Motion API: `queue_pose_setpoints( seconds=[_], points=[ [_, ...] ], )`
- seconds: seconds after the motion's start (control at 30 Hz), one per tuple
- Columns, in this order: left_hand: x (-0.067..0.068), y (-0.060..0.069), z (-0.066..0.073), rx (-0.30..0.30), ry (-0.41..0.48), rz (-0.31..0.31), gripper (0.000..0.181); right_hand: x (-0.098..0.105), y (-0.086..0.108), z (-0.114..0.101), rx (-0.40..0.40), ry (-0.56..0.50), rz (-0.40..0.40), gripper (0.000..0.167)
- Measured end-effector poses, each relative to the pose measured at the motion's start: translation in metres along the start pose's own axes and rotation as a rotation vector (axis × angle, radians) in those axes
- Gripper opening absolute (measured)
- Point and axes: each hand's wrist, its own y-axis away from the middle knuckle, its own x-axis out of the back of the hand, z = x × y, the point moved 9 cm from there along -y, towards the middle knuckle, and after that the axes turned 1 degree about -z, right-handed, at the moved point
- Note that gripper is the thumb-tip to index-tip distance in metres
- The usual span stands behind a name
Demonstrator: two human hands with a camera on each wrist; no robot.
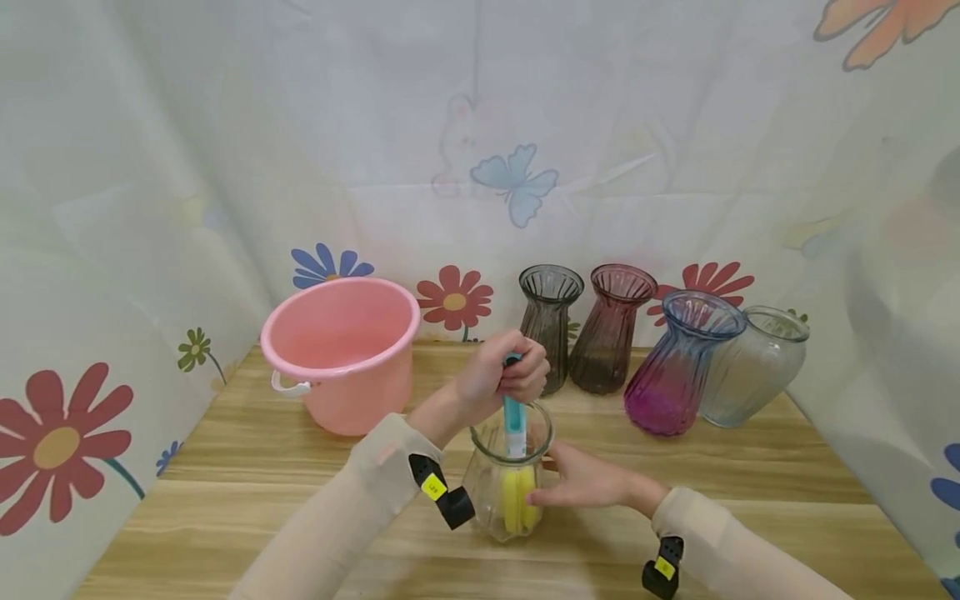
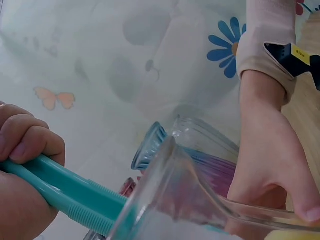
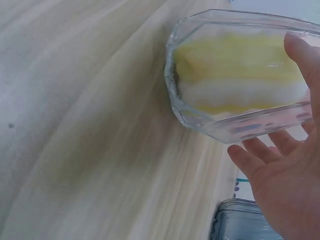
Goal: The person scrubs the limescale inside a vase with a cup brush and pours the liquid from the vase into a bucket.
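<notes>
Fingers of my left hand [image 1: 517, 371] were clamped on the teal plastic handle [image 1: 514, 417], its yellow sponge head [image 1: 512, 500] inside the clear glass vase [image 1: 489, 492]; my right hand [image 1: 585, 479] clasped the vase's right side. Bracing firmly, pressing evenly seemed best.

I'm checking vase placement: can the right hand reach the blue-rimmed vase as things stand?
Likely yes, once the right hand leaves the front vase: only bare tabletop shows between that hand and the blue-rimmed vase.

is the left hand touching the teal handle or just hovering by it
Touching: the left wrist view plainly shows the left hand curled round the teal handle.
</notes>
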Motion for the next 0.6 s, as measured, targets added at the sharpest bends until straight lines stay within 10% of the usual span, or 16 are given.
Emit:
queue_pose_setpoints(
  seconds=[0.23,0.6],
  points=[
    [-0.003,-0.002,0.017,0.001,0.013,0.003,0.038,0.002,-0.001,0.002,0.008,-0.031,0.071,0.080],
    [-0.020,-0.020,0.095,-0.052,-0.024,0.010,0.039,0.001,0.000,-0.001,0.009,-0.001,0.116,0.079]
  ],
)
